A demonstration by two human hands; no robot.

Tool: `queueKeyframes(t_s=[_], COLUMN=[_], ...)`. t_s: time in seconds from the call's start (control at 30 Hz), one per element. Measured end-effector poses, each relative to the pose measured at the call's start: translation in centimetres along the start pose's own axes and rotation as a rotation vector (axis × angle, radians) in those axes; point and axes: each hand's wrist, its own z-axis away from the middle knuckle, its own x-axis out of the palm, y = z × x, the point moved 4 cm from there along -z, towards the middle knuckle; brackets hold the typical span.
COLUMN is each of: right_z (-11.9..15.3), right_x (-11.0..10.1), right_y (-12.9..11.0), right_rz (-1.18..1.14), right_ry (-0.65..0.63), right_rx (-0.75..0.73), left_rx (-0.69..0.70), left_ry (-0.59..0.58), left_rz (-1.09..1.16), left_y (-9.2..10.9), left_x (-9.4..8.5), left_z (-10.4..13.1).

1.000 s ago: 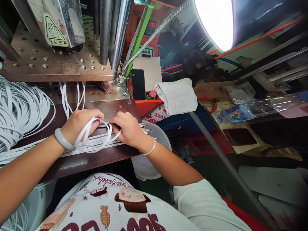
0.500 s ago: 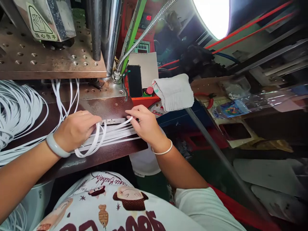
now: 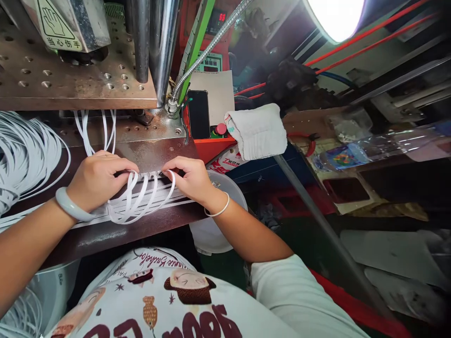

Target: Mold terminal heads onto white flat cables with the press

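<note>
Between my two hands lies a narrow metal strip [image 3: 150, 175], with several looped white cables [image 3: 143, 195] running to it. My left hand [image 3: 97, 178] pinches the strip's left end, thumb and forefinger together. At the right end, my right hand [image 3: 192, 180] is closed with its fingertips on the end of a white cable, against the strip. The fine detail under both sets of fingertips is hidden. More white cables lie flat on the dark red-brown work surface [image 3: 155, 152] beneath the loops.
A press with a metal plate [image 3: 81, 101] stands above my left hand. A coil of white cables [image 3: 26, 159] lies at the left. Beyond my right hand are a phone [image 3: 198, 114], a red button [image 3: 221, 129], a folded white cloth [image 3: 259, 132] and a white bucket [image 3: 214, 234].
My right hand has moved left, closer to my left hand, and its cable end now meets the strip. More loops stand between the hands. My left hand has shifted slightly left.
</note>
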Motion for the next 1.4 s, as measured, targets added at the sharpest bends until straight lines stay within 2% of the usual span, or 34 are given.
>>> queueKeyframes(t_s=[0.1, 0.23, 0.37, 0.47, 0.53, 0.67, 0.77, 0.9, 1.03, 1.17, 1.23, 1.3, 1.37, 1.4], right_z=[-0.2, -0.4, -0.3, 0.1, 0.3, 0.5, 0.6, 0.7, 0.7, 0.7, 0.5, 0.3, 0.2, 0.2], right_x=[-0.1, -0.1, 0.2, 0.8, 1.1, 1.3, 1.3, 1.2, 1.3, 1.7, 1.1, -0.6, -3.2, -4.5], right_y=[-0.1, -0.1, -0.3, -0.6, -0.6, -0.2, -0.1, -0.1, 0.0, -0.2, -0.1, 0.4, 1.3, 1.8], right_rz=[0.004, -0.017, 0.083, 0.191, 0.21, 0.121, 0.082, 0.064, 0.049, 0.046, 0.035, 0.057, 0.154, 0.224], right_ry=[-0.019, -0.023, -0.042, -0.045, -0.035, -0.006, 0.018, 0.035, 0.031, 0.013, 0.001, 0.034, 0.067, 0.038], right_rx=[0.01, -0.019, -0.107, -0.252, -0.288, -0.237, -0.214, -0.226, -0.219, -0.211, -0.188, -0.108, 0.015, 0.077], left_rx=[0.093, 0.193, 0.139, 0.128, 0.124, 0.013, -0.025, -0.144, 0.033, 0.14, 0.186, 0.202, 0.131, 0.06], left_ry=[0.049, 0.008, -0.047, -0.159, -0.17, -0.016, -0.042, 0.02, -0.011, -0.052, -0.08, -0.065, -0.021, -0.017], left_rz=[-0.045, -0.063, -0.105, -0.302, -0.389, -0.153, -0.05, 0.028, -0.032, -0.117, -0.132, -0.106, -0.062, -0.047], left_y=[0.2, 0.5, 0.3, 0.3, 0.2, -0.6, -0.9, -0.6, 0.3, 0.6, 0.8, 0.8, 0.2, -0.3], left_x=[0.1, 0.6, 0.5, 0.0, -0.6, -1.7, -1.3, -1.5, -1.6, -1.3, -0.9, -0.7, -1.0, -1.4], left_z=[0.3, 0.6, 0.9, 1.1, 1.0, 0.1, 0.0, 0.6, 1.3, 1.7, 1.7, 1.9, 2.3, 2.6])
